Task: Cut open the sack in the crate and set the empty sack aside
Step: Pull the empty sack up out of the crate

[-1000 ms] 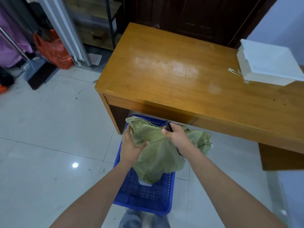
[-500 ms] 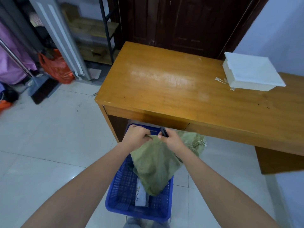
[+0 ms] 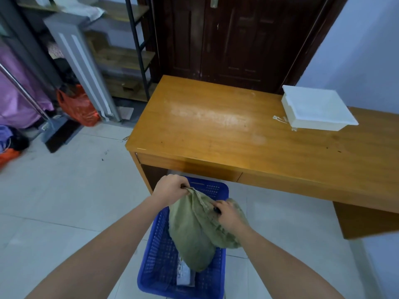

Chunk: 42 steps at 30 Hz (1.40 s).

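A green woven sack (image 3: 194,234) hangs over the blue plastic crate (image 3: 159,266) on the floor in front of the desk. My left hand (image 3: 170,187) grips the sack's top corner and holds it up. My right hand (image 3: 228,214) grips the sack's bunched edge further right, with a small black tool (image 3: 216,210) poking out between its fingers. A pale packet (image 3: 184,275) lies on the crate's bottom under the sack.
A wooden desk (image 3: 248,137) stands just beyond the crate, with a white tray (image 3: 315,111) at its far right. An orange bag (image 3: 77,104) and a broom (image 3: 54,130) sit at the left by shelving. Pale tiled floor lies left of the crate.
My left hand has shifted from the sack's side to its top corner and lifted it. My right hand moved down and right along the edge. The view tilted up.
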Motion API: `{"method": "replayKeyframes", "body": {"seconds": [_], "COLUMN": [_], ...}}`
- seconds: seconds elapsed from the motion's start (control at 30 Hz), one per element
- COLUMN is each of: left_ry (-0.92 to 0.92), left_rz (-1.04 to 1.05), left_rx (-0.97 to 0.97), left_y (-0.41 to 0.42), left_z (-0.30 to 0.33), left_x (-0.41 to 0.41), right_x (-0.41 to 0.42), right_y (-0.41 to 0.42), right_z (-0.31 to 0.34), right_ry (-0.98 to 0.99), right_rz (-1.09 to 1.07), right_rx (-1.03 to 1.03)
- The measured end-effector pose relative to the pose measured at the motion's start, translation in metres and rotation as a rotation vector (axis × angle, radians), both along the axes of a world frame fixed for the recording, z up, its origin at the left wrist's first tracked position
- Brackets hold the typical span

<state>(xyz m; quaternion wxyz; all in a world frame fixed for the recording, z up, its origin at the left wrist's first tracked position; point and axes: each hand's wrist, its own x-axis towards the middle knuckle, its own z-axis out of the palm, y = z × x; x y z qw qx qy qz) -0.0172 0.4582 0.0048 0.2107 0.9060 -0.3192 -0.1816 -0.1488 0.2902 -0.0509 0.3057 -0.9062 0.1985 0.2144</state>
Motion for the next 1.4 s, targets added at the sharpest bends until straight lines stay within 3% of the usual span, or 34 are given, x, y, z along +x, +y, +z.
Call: {"method": "replayKeyframes", "body": {"seconds": [0.23, 0.4, 0.57, 0.73, 0.9, 1.0, 1.07, 1.17, 1.3, 1.4], "left_ry": [0.099, 0.183, 0.231, 0.269, 0.24, 0.237, 0.236, 0.247, 0.119, -0.055], "left_rz": [0.026, 0.056, 0.055, -0.022, -0.069, -0.063, -0.059, -0.066, -0.105, 0.04], "left_rx": [-0.048, -0.135, -0.206, -0.154, -0.22, -0.258, -0.263, -0.231, -0.114, -0.317], "left_y": [-0.012, -0.023, -0.031, -0.034, -0.04, -0.04, -0.039, -0.034, -0.029, -0.02], "left_z": [0.026, 0.055, 0.097, 0.131, 0.152, 0.153, 0.151, 0.149, 0.16, 0.181], "left_x": [0.007, 0.025, 0.044, 0.053, 0.05, 0.048, 0.046, 0.043, 0.042, 0.055], "right_x": [0.011, 0.034, 0.056, 0.065, 0.058, 0.05, 0.043, 0.037, 0.048, 0.058], "right_y": [-0.012, -0.035, -0.05, -0.057, -0.059, -0.057, -0.053, -0.051, -0.059, -0.068], "right_z": [0.025, 0.054, 0.093, 0.127, 0.16, 0.161, 0.154, 0.137, 0.144, 0.176], "right_ry": [-0.082, -0.159, -0.254, -0.309, -0.637, -0.49, -0.323, -0.211, -0.252, -0.444], "right_rz": [-0.098, -0.127, -0.07, -0.092, -0.236, -0.228, -0.143, -0.01, -0.058, -0.186], "right_rx": [-0.248, -0.151, -0.264, -0.282, -0.403, -0.127, -0.065, -0.266, -0.439, -0.435]}}
